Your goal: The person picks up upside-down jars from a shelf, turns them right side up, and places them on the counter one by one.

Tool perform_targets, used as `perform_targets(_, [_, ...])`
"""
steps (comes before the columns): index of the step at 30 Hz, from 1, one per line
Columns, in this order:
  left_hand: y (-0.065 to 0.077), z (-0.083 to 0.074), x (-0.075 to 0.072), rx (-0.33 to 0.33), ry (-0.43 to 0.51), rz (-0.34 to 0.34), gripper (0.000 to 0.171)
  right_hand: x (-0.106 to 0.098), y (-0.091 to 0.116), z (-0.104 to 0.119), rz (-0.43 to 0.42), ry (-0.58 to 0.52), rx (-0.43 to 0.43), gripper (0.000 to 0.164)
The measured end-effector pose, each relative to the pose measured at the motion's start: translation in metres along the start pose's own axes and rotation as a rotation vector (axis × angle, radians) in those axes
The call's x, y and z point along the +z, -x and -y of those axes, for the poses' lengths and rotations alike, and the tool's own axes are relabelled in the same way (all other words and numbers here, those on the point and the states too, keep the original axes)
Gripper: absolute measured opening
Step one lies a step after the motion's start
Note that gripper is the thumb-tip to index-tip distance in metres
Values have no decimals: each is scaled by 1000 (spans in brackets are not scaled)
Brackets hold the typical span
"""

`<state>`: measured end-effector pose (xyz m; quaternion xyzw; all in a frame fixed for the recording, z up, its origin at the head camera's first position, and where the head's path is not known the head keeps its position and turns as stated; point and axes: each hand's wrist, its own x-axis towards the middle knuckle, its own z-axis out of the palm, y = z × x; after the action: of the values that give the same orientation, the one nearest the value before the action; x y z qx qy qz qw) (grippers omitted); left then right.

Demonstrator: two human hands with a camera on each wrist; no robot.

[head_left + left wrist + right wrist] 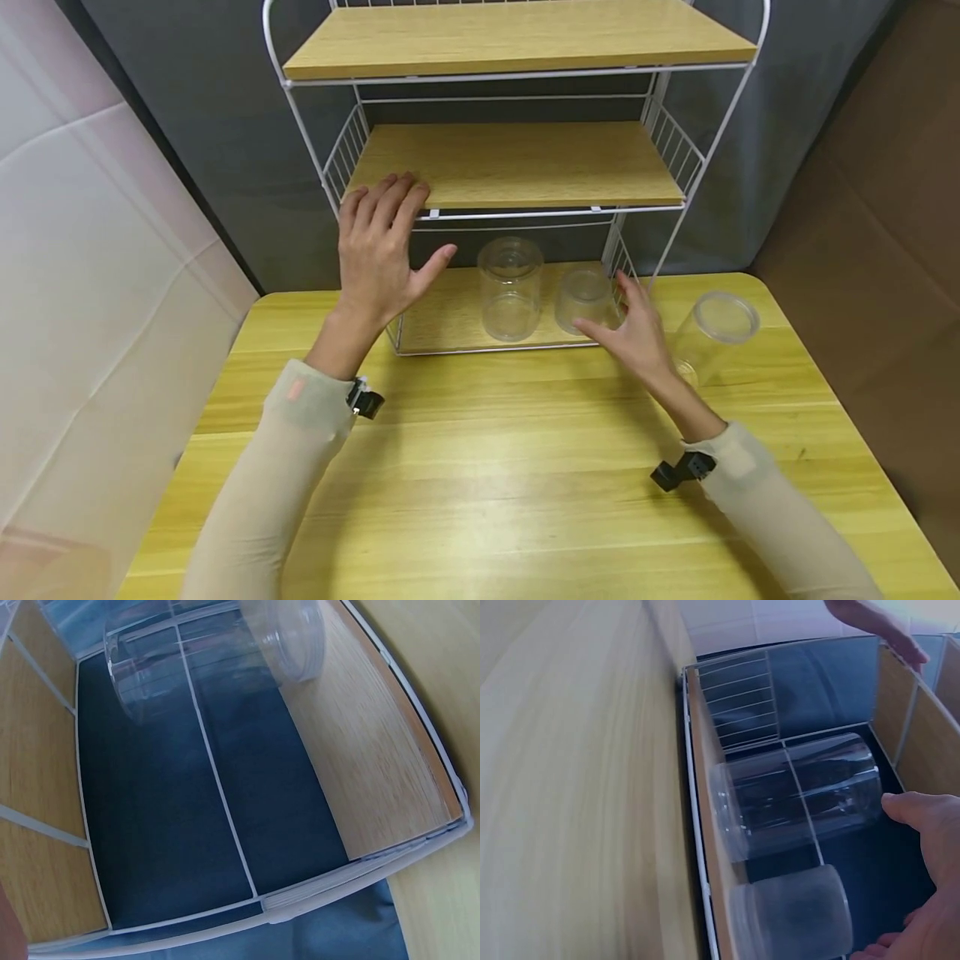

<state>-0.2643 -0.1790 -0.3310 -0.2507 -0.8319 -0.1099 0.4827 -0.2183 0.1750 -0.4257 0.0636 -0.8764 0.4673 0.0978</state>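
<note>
My left hand [378, 250] lies over the left front edge of the middle shelf [517, 162], fingers fairly straight and thumb held out to the side. Low on the right, my right hand [637, 329] is spread beside a short clear jar [585, 296], its thumb in front and fingers to the right. From the right wrist view, the hand [930, 877] appears apart from that jar [799, 915]. A taller clear jar [512, 292] stands upright just left of the short one, on the bottom shelf [442, 308]. Neither hand holds anything.
The white wire rack [491, 350] has three wooden shelves and stands at the back of the wooden table [480, 483]. Another clear jar [723, 321] stands on the table right of the rack, partly behind the right forearm. A brown panel [862, 217] borders the right side.
</note>
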Motion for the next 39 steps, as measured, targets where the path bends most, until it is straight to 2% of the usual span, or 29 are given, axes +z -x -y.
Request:
perform_targets(6, [1,0,0,-15,13,-11,84,13,-8,-6,-32,-42,8,106])
perform_targets(13, [0,-2,0,-3,6,-9,86,24,-15,-14,-76,50,37,105])
perform_targets(20, [0,-3,-1,-10,8,-10,85,33,-23,-20,-113,60,52,102])
perform_targets(30, [-1,-5,-1,-18,23,-24,84,42,-29,-25,-133,60,99,99])
perform_targets(39, [0,-4,-1,-8,9,-17,84,45,-31,-30,-168,54,97,96])
